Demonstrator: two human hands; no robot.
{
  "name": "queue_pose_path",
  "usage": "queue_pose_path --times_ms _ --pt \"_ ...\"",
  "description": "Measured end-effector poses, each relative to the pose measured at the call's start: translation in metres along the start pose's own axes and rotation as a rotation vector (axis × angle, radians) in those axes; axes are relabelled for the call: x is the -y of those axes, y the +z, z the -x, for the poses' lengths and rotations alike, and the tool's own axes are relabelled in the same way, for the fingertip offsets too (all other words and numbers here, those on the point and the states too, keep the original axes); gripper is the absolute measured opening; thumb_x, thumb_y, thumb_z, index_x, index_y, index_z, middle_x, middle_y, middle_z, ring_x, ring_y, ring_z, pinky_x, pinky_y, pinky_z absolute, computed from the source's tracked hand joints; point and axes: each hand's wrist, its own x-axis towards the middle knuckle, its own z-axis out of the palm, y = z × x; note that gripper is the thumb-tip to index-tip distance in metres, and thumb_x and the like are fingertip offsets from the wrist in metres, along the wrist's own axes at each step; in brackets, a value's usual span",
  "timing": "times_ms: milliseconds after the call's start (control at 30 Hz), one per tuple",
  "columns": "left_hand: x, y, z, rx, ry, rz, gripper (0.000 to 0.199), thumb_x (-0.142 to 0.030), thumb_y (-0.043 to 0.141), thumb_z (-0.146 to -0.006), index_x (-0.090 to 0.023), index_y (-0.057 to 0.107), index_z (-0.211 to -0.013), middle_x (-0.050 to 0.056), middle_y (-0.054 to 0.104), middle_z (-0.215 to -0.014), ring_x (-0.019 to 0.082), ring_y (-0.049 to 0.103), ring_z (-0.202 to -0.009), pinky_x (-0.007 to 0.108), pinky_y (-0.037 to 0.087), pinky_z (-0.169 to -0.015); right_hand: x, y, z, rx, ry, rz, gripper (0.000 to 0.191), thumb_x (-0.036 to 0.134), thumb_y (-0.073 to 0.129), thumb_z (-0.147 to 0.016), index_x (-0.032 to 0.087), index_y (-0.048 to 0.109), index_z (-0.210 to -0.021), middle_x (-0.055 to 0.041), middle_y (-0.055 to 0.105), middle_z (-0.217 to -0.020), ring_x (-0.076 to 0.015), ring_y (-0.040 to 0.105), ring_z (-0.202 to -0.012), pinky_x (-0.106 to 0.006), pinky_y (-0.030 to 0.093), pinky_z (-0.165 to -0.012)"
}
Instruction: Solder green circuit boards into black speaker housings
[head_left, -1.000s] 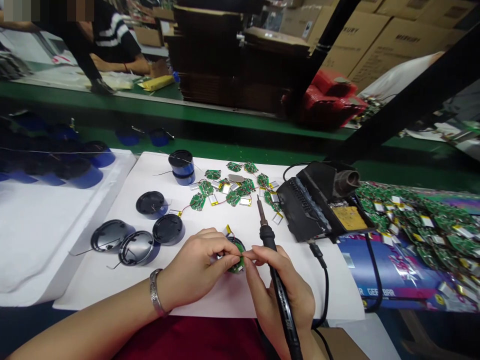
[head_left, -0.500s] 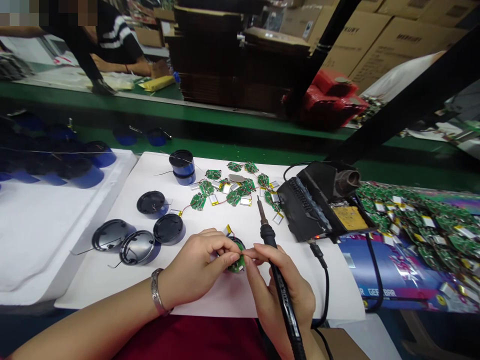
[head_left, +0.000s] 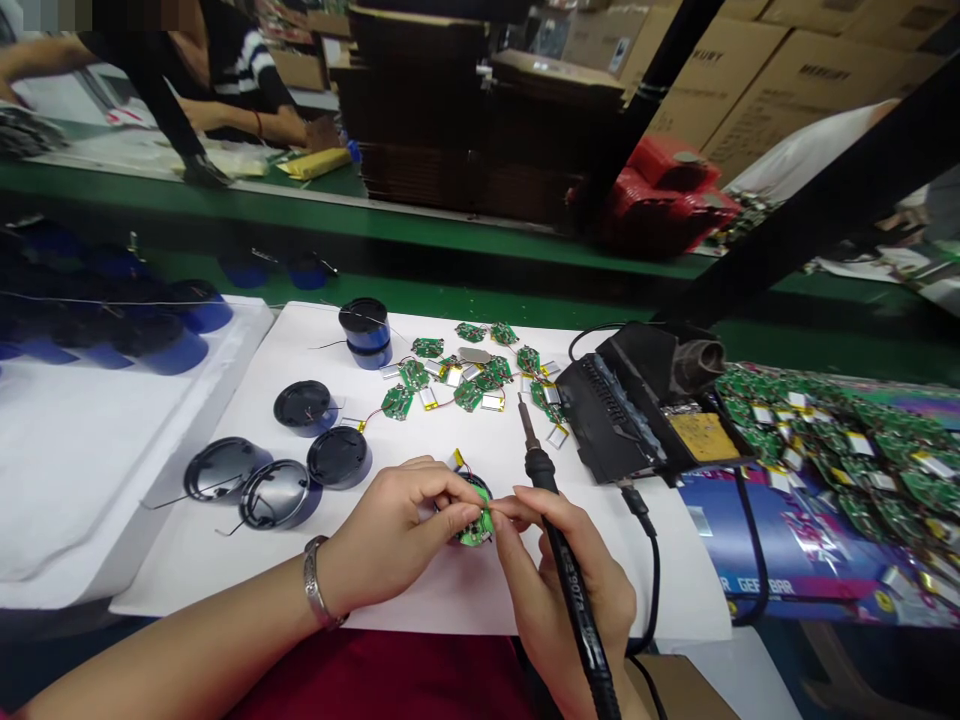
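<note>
My left hand [head_left: 409, 530] pinches at the upper edge of a green circuit board [head_left: 474, 528], which sits on a round black cup mostly hidden under my fingers. A small yellow-ended battery [head_left: 457, 460] stands at its rim on a red wire. My right hand [head_left: 566, 590] holds a black soldering iron [head_left: 574, 590] across the palm, its tip pointing up and away from the board. The thumb and forefinger of that hand press together at the board's right side; what they pinch is too small to make out.
Round black cups [head_left: 339, 457] with wires stand left on the white sheet [head_left: 405, 460]. Boards with batteries [head_left: 397, 402] lie behind my hands. A soldering station [head_left: 615, 410] stands right, beside a board pile [head_left: 847, 440]. A white foam tray [head_left: 67, 440] is far left; a person's arm [head_left: 247, 120] is across the bench.
My right hand and the iron have shifted slightly right. The board shows a little more between my hands. Across the bench, the person's arms have moved slightly.
</note>
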Motion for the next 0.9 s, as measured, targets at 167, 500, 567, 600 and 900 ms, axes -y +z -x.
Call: queue_pose_path --times_ms 167,500,567,600,900 --pt "-0.0020 -0.0004 0.0001 0.005 0.009 -0.003 0.009 -0.016 0.066 -0.086 -0.020 0.074 -0.086 -0.001 0.069 -0.078 0.012 0.060 -0.074 0.024 0.047 -0.069 -0.0016 -0.0009 0.0009 0.008 -0.037 0.010 0.030 0.011 0.069 -0.085 0.022 0.059 -0.111 0.0015 0.072 -0.089 -0.0105 0.068 -0.072 -0.020 0.052 -0.057" --pt "-0.0030 0.0022 0.0028 -0.053 0.051 -0.023 0.014 -0.016 0.062 -0.088 -0.020 0.069 -0.078 -0.003 0.070 -0.072 0.011 0.060 -0.068 0.024 0.044 -0.066 0.0025 -0.0031 0.0022 0.009 -0.075 0.030 0.030 0.007 0.068 -0.084 0.019 0.061 -0.111 -0.0011 0.072 -0.089 -0.0121 0.068 -0.075 -0.021 0.054 -0.059" --pt "-0.0018 0.0038 0.0036 -0.079 0.076 -0.055 0.014 -0.016 0.061 -0.088 -0.020 0.067 -0.076 -0.003 0.068 -0.070 0.011 0.058 -0.067 0.025 0.043 -0.066 0.0024 -0.0038 0.0017 0.018 -0.093 0.020 0.032 0.005 0.067 -0.084 0.019 0.061 -0.112 -0.0012 0.071 -0.088 -0.0128 0.068 -0.076 -0.024 0.056 -0.067" --pt "-0.0011 0.0042 0.0040 -0.091 0.092 -0.074 0.014 -0.017 0.061 -0.088 -0.020 0.066 -0.075 -0.003 0.067 -0.069 0.012 0.057 -0.066 0.026 0.043 -0.066 0.0021 -0.0044 0.0015 0.023 -0.118 0.022 0.033 0.004 0.067 -0.083 0.018 0.061 -0.112 -0.0017 0.071 -0.089 -0.0134 0.068 -0.077 -0.026 0.057 -0.071" --pt "0.0035 -0.0017 0.0059 -0.065 0.242 -0.148 0.013 -0.009 0.062 -0.085 -0.021 0.065 -0.080 -0.003 0.071 -0.084 0.013 0.063 -0.080 0.031 0.043 -0.082 -0.0059 -0.0047 0.0084 0.112 -0.329 0.056 0.047 -0.006 0.064 -0.079 0.010 0.058 -0.122 -0.0139 0.069 -0.107 -0.0213 0.066 -0.101 -0.038 0.057 -0.083"
